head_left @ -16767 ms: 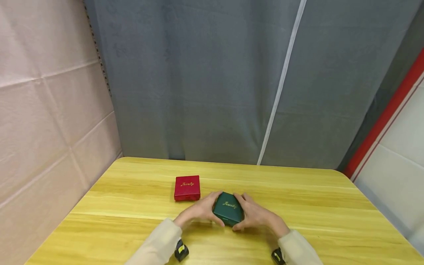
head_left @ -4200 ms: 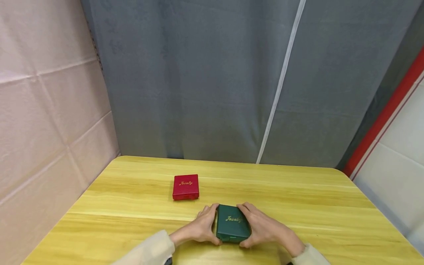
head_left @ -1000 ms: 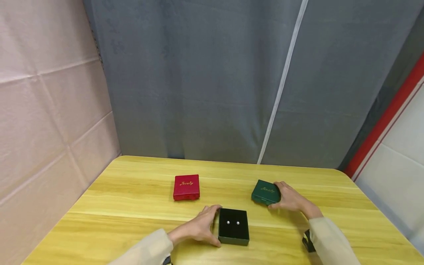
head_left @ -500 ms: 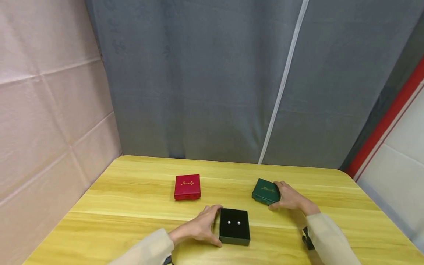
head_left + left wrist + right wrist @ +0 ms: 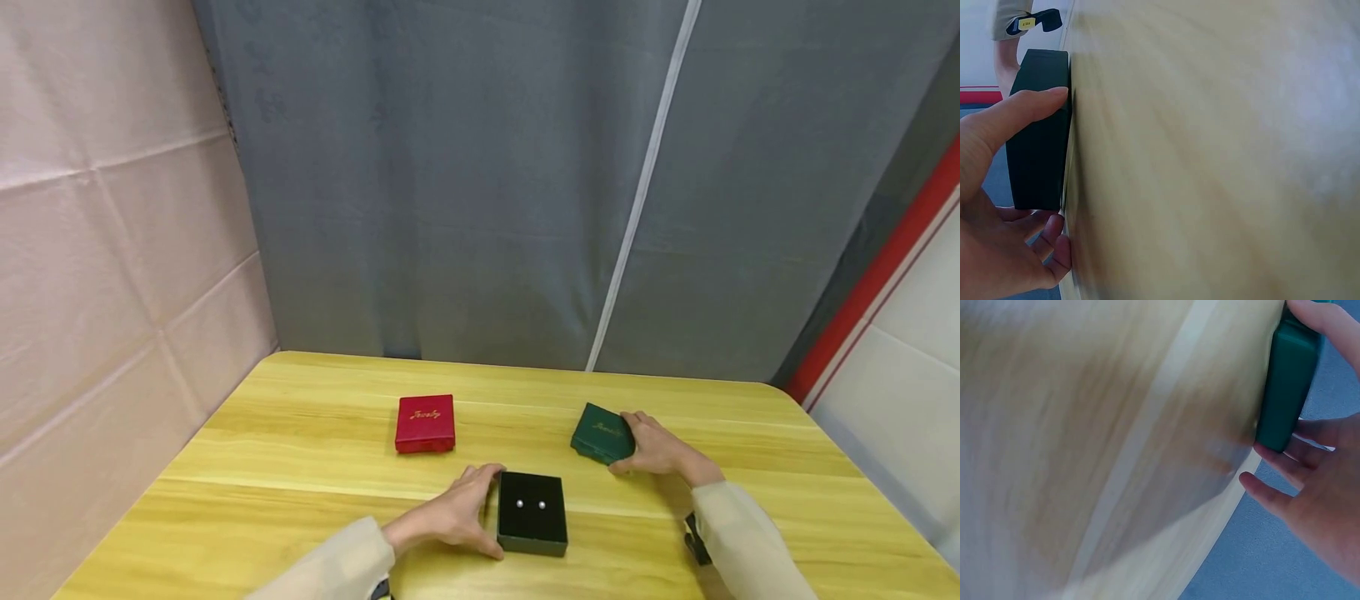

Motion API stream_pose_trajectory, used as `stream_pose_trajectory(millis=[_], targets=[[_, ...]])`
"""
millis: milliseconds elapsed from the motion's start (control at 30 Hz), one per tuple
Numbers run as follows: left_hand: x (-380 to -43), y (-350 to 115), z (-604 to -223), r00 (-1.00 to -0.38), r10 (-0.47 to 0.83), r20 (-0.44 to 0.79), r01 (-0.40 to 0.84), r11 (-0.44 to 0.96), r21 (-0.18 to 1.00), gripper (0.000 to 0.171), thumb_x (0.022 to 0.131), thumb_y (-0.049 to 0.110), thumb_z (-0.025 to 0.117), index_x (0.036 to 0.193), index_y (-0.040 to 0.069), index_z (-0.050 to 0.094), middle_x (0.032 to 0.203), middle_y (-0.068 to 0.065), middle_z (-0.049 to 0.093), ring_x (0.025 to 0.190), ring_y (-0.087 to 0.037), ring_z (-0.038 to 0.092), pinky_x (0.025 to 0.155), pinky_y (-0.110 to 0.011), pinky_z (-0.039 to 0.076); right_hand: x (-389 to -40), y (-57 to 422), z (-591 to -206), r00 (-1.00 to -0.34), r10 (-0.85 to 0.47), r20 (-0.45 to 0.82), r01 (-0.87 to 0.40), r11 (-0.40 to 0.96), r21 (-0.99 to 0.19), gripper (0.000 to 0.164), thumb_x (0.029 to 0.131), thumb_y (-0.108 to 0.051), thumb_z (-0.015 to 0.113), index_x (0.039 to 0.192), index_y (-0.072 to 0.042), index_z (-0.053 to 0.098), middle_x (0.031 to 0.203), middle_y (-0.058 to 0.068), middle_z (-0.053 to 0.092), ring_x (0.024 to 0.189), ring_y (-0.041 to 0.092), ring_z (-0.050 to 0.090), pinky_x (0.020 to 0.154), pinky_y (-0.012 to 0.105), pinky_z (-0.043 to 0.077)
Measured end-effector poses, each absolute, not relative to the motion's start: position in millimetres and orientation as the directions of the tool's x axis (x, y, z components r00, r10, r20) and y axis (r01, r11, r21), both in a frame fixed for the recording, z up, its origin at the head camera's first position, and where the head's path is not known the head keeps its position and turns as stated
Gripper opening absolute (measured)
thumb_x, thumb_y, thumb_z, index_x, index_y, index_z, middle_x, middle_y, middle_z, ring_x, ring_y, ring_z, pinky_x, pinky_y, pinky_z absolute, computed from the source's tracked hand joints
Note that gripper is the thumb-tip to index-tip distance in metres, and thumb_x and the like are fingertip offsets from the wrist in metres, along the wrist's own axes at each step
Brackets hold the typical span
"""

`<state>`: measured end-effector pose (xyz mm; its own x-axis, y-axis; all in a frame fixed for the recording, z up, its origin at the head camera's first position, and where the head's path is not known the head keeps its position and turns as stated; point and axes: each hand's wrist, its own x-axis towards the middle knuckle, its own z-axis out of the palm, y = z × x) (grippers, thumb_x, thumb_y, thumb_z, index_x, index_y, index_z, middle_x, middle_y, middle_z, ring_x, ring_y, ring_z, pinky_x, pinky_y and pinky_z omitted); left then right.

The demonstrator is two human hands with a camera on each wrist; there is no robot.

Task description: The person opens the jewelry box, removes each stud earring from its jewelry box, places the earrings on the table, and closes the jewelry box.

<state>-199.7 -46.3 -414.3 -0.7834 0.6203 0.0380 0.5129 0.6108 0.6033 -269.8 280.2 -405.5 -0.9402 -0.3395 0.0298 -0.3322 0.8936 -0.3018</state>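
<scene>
The black-lined base of a green jewelry box (image 5: pixel 532 525) sits uncovered near the front of the table, with two small pearl-like studs (image 5: pixel 531 504) on its black insert. My left hand (image 5: pixel 453 508) holds the base at its left side, thumb on the near face (image 5: pixel 1041 144) and fingers round the far edge. Farther right and back, the green lid (image 5: pixel 602 433) lies turned at an angle, its gold lettering facing up. My right hand (image 5: pixel 660 452) grips the lid's right side between thumb and fingers; in the right wrist view, fingertips meet the lid's edge (image 5: pixel 1285 387) close to the tabletop.
A closed red jewelry box (image 5: pixel 425 423) with gold lettering stands left of centre, behind my left hand. The wooden table (image 5: pixel 300 467) ends at a grey curtain (image 5: pixel 450 208). A pale wall covering (image 5: pixel 97 275) is at the left.
Earlier the lid covered the box, both hands holding it, and the box came nearer. Then the lid came off and went to the back right. Over the last second, hands and lid hardly moved.
</scene>
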Motion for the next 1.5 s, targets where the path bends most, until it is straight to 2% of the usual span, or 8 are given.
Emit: stream_pose_trajectory(millis=[500, 767, 1000, 1200, 1500], targets=[[-200, -47, -416, -0.777, 0.628, 0.051, 0.523, 0.598, 0.607, 0.096, 0.053, 0.026, 0.084, 0.13, 0.0, 0.031, 0.119, -0.009, 0.046, 0.106, -0.015, 0.038, 0.094, -0.032, 0.037, -267, 280, -406, -0.944, -0.33, 0.008, -0.316, 0.895, -0.314, 0.104, 0.062, -0.048, 0.074, 0.129, 0.016, 0.027, 0.122, 0.035, 0.038, 0.108, 0.045, 0.04, 0.086, 0.054, 0.037], [-200, -47, -415, -0.782, 0.622, 0.046, 0.518, 0.606, 0.604, 0.098, 0.053, 0.027, 0.084, 0.131, 0.001, 0.03, 0.122, -0.01, 0.046, 0.108, -0.016, 0.038, 0.095, -0.034, 0.036, -260, 281, -397, -0.952, -0.305, 0.017, -0.289, 0.88, -0.378, 0.096, 0.075, -0.053, 0.06, 0.133, 0.014, 0.023, 0.131, 0.039, 0.027, 0.12, 0.052, 0.025, 0.092, 0.06, 0.028], [-200, -47, -415, -0.784, 0.619, 0.051, 0.52, 0.608, 0.6, 0.099, 0.052, 0.029, 0.084, 0.131, 0.001, 0.03, 0.121, -0.01, 0.046, 0.107, -0.016, 0.038, 0.094, -0.034, 0.036, -255, 275, -388, -0.931, -0.325, 0.167, -0.365, 0.853, -0.374, 0.078, 0.082, -0.047, 0.055, 0.131, 0.01, 0.032, 0.13, 0.032, 0.036, 0.115, 0.046, 0.037, 0.088, 0.056, 0.035], [-201, -48, -415, -0.781, 0.623, 0.04, 0.514, 0.605, 0.608, 0.101, 0.053, 0.031, 0.083, 0.132, 0.0, 0.029, 0.125, -0.012, 0.044, 0.11, -0.017, 0.037, 0.096, -0.035, 0.035, -248, 259, -378, -0.891, -0.367, 0.268, -0.444, 0.828, -0.342, 0.067, 0.083, -0.037, 0.059, 0.129, 0.007, 0.038, 0.127, 0.027, 0.043, 0.113, 0.041, 0.043, 0.087, 0.052, 0.038], [-203, -47, -414, -0.778, 0.626, 0.044, 0.52, 0.603, 0.605, 0.101, 0.054, 0.033, 0.083, 0.132, 0.0, 0.029, 0.124, -0.011, 0.045, 0.106, -0.014, 0.036, 0.095, -0.034, 0.035, -237, 236, -372, -0.815, -0.459, 0.354, -0.563, 0.773, -0.293, 0.058, 0.083, -0.036, 0.059, 0.123, 0.005, 0.046, 0.119, 0.02, 0.051, 0.105, 0.033, 0.052, 0.083, 0.045, 0.044]])
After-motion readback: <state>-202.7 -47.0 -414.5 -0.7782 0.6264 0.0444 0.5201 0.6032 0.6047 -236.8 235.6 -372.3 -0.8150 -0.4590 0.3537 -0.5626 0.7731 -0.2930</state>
